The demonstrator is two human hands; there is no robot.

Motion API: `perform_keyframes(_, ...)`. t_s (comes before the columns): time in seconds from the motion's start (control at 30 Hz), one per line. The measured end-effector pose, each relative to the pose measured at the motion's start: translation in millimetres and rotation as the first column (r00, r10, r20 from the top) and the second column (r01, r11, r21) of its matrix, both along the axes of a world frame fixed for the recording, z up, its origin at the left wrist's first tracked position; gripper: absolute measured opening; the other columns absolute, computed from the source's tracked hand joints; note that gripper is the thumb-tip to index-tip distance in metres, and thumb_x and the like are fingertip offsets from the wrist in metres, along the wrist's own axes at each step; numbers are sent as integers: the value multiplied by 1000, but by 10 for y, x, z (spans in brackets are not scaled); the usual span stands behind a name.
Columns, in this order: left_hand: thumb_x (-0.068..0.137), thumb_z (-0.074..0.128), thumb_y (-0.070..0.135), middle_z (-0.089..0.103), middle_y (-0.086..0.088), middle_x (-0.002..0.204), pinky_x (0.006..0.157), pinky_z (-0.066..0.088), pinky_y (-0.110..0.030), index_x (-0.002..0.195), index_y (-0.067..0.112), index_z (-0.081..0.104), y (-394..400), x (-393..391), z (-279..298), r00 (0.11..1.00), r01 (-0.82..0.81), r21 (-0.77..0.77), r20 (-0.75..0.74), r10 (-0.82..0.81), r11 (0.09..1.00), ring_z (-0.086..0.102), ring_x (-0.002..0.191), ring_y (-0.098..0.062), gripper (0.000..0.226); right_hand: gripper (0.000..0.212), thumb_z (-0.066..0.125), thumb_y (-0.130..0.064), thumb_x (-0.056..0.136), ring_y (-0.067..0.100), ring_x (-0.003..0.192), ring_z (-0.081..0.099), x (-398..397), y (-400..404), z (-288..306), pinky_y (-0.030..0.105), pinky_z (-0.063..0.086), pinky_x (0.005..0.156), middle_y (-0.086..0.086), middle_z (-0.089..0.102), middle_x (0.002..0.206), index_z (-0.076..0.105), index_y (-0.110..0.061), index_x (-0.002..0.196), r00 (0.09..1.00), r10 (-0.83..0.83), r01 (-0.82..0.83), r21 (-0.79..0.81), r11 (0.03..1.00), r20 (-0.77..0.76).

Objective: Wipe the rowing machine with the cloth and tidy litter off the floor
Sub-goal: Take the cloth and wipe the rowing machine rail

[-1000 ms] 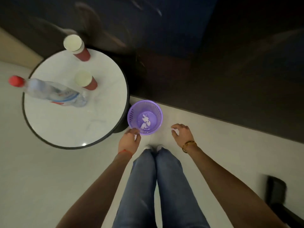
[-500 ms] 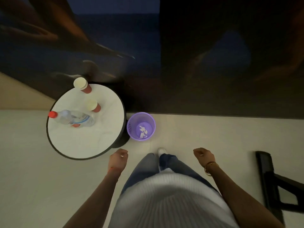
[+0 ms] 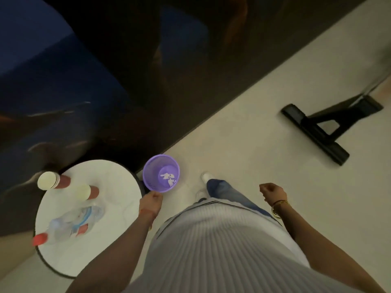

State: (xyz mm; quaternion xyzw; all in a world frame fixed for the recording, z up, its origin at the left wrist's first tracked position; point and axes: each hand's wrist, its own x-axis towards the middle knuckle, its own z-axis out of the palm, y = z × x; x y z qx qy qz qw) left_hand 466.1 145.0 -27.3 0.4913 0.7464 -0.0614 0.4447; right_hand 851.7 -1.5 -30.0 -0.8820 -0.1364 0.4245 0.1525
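A small purple waste basket (image 3: 148, 178) stands on the pale floor against the dark wall, with white scraps of litter (image 3: 168, 178) in its bottom. My left hand (image 3: 151, 203) hangs just in front of the basket's near rim, fingers curled, nothing in it. Off to the right, my right hand (image 3: 273, 193) is a loose fist, also with nothing in it, a gold bangle on the wrist. The black foot bar of the rowing machine (image 3: 313, 132) lies on the floor at the right. No cloth is in view.
A round white table (image 3: 118, 210) stands left of the basket, bearing two red paper cups (image 3: 53, 180) and a clear water bottle (image 3: 69, 225) with a red cap. A dark glossy wall (image 3: 148, 81) runs diagonally behind. My foot in a white shoe (image 3: 207, 177) stands beside the basket.
I have stood up from a crouch by the basket and the view has swung right. The rowing machine's foot bar now shows more fully. Both hands have drawn back, curled.
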Motion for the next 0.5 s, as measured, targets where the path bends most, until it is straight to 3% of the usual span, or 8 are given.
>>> perform_keyframes(0.13, 89, 49, 26, 72, -17, 98, 80, 48, -31, 91, 8, 71, 34, 294, 104, 977, 215, -8, -6, -215, 977, 65, 92, -33, 28, 25, 57, -24, 87, 35, 98, 64, -196, -869, -23, 46, 51, 92, 15, 71, 106, 69, -10, 104, 967, -251, 250, -50, 967, -35)
perform_keyframes(0.33, 92, 49, 24, 70, -20, 95, 85, 48, -36, 88, 4, 68, 23, 953, 78, 826, 563, -23, -5, -563, 826, 64, 94, -36, 28, 26, 57, -23, 89, 34, 104, 62, -602, -1856, 72, 40, 48, 95, 14, 69, 111, 69, -8, 107, 836, -547, 540, -108, 835, -46)
perform_keyframes(0.5, 87, 55, 21, 73, -16, 93, 88, 54, -39, 89, 9, 70, -128, 1567, -74, 709, 705, -25, 21, -705, 709, 68, 92, -33, 19, 30, 57, -21, 90, 35, 111, 58, -886, -2547, 102, 37, 43, 95, 16, 65, 119, 67, -5, 114, 679, -731, 714, -169, 680, -70)
